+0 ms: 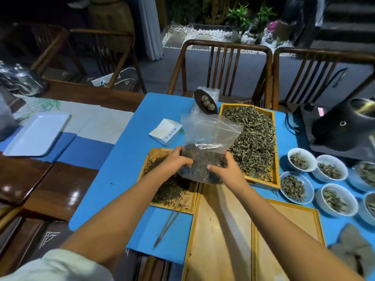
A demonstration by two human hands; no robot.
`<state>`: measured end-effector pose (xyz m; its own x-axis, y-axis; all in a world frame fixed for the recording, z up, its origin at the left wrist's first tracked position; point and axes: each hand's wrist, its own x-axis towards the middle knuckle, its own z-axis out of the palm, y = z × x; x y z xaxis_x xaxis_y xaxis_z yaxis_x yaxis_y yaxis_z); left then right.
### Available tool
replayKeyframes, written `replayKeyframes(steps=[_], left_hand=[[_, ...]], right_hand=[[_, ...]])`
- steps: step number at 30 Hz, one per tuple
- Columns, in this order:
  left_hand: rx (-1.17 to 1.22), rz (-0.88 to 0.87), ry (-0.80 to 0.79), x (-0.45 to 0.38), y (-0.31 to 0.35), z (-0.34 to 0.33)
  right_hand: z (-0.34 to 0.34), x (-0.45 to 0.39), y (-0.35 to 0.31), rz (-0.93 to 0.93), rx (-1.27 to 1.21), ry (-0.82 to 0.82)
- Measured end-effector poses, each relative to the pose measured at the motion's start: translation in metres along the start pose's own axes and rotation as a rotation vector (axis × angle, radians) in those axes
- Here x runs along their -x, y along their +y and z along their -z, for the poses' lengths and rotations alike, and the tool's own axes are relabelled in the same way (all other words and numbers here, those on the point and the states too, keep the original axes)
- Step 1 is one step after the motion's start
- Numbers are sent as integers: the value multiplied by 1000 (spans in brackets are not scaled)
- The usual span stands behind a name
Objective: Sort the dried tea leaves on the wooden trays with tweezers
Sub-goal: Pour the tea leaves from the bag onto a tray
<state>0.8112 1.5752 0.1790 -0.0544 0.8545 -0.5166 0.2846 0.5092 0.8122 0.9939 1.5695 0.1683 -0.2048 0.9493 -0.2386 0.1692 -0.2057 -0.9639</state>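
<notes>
- The plastic bag (207, 138) and the left hand (178, 161) cover the middle of the small tray (160, 153) of dark leaves.
- The right hand (225, 169) hides the bag's lower right corner.
- The bowls (300, 161) at the right edge are cut off.
- The print on the white box (166, 131) is too small to read.
- The grey cloth (353, 252) is blurred.

A dark wooden table (67, 191) is covered by a blue mat (121, 159). On the mat are set wooden trays (273, 179), tweezers (172, 220), a white box (165, 130) and, at right, bowls (294, 187) of leaves. A white tray (36, 132) is laid far left.
</notes>
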Motion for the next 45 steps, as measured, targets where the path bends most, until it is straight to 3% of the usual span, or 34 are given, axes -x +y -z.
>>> replayKeyframes(steps=[9, 20, 25, 29, 32, 45], left_hand=[[64, 77, -104, 54, -46, -33], [328, 283, -310, 125, -107, -103], [362, 261, -392, 143, -127, -122], [486, 248, -379, 156, -133, -129], [557, 267, -375, 161, -135, -131], [554, 304, -385, 163, -143, -128]], right_hand=[[17, 68, 25, -242, 36, -142], [48, 156, 83, -439, -97, -173], [53, 184, 107, -494, -190, -202], [50, 195, 119, -556, -286, -165], [48, 199, 122, -579, -311, -252], [43, 205, 123, -631, -372, -266]])
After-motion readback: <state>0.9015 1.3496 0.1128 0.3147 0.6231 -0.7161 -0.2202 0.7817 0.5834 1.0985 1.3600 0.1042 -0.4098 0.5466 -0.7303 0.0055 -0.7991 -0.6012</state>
